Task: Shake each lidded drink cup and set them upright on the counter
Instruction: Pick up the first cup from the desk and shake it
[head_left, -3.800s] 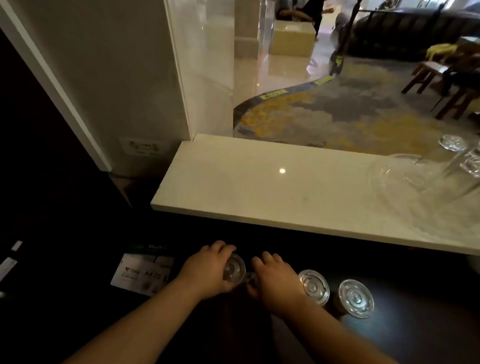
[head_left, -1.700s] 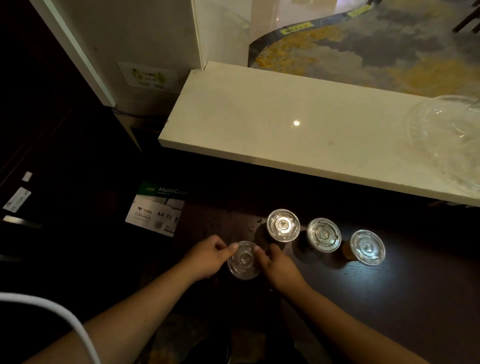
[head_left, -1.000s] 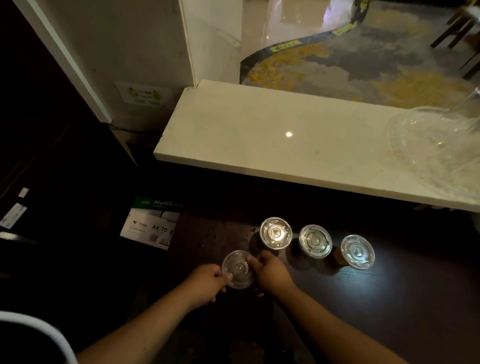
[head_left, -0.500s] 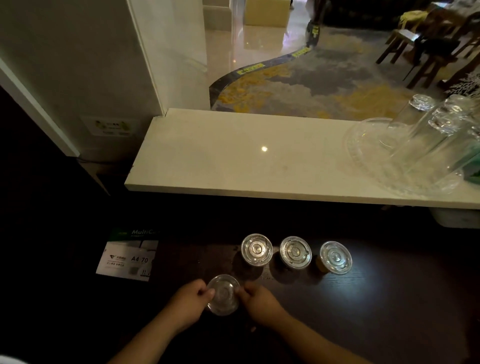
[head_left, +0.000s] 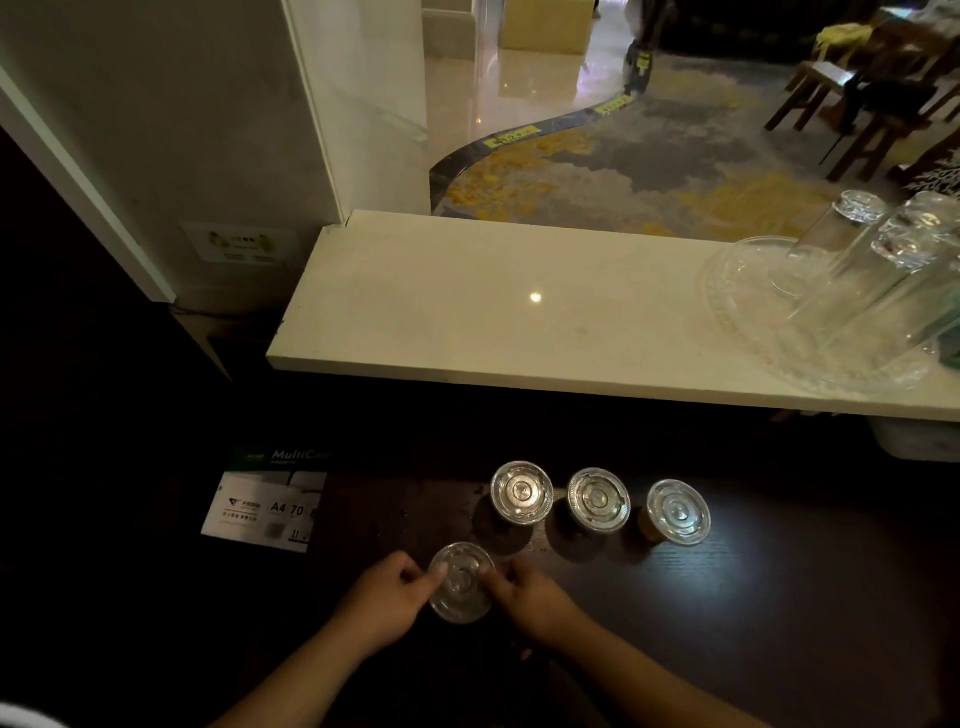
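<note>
A clear-lidded drink cup (head_left: 461, 583) stands upright on the dark counter (head_left: 727, 613), close to me. My left hand (head_left: 382, 603) pinches its lid rim from the left, and my right hand (head_left: 527, 597) pinches it from the right. Behind it three more lidded cups stand upright in a row: the left cup (head_left: 521, 492), the middle cup (head_left: 598, 500) and the right cup (head_left: 677, 512), which shows a brown side. The held cup's body is hidden under its lid.
A raised white stone ledge (head_left: 467, 312) runs behind the cups. On its right end sits a glass tray (head_left: 748, 312) with upturned glasses (head_left: 852, 270). A pack of A4 paper (head_left: 265, 499) lies left of the cups. Chairs stand beyond the ledge.
Over the earlier frames both hands kept hold of the near cup's lid and drew it a little toward me. The row of three cups stayed put; the camera tilted up and down.
</note>
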